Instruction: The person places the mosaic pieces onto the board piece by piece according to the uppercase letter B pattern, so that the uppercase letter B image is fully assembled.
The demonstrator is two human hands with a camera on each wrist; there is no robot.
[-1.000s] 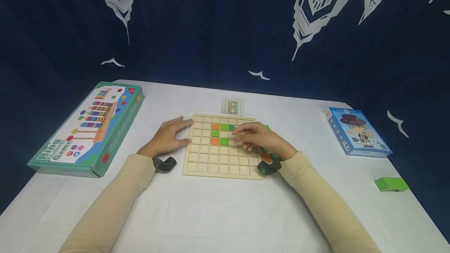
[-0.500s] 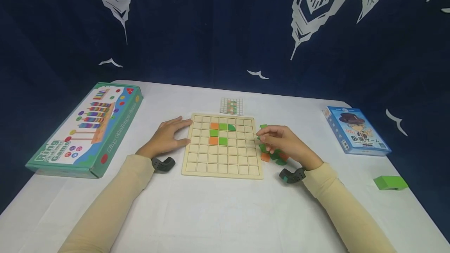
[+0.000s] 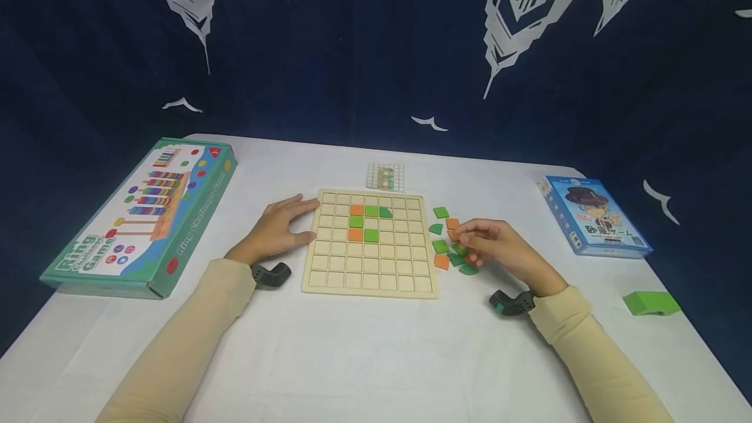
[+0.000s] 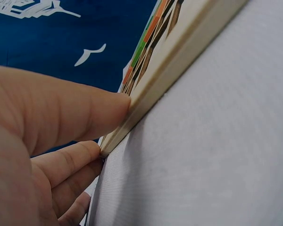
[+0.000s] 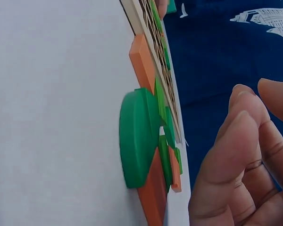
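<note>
A pale wooden grid board [image 3: 371, 282] lies mid-table with orange squares, green squares and one dark green rounded tile [image 3: 385, 213] in its cells. My left hand [image 3: 275, 230] touches the board's left edge, thumb and fingers extended; the left wrist view shows the thumb [image 4: 92, 108] against that edge. To the board's right lie loose tiles, among them a green square [image 3: 440, 213], an orange square [image 3: 442, 261] and a dark green rounded tile [image 5: 139, 136]. Over these tiles hovers my right hand [image 3: 505, 250], its thumb and forefinger bent and apart, nothing between them in the right wrist view.
Behind the board lies a small printed grid card [image 3: 385, 177]. A large green game box [image 3: 147, 214] stands at left, a blue box [image 3: 595, 217] at right. Near the right table edge sits a green block [image 3: 651, 303]. A dark blue patterned curtain [image 3: 329, 51] hangs behind.
My right hand has moved right, from over the board to over the loose tiles, uncovering the dark green rounded tile on the board. My left hand stays at the board's edge.
</note>
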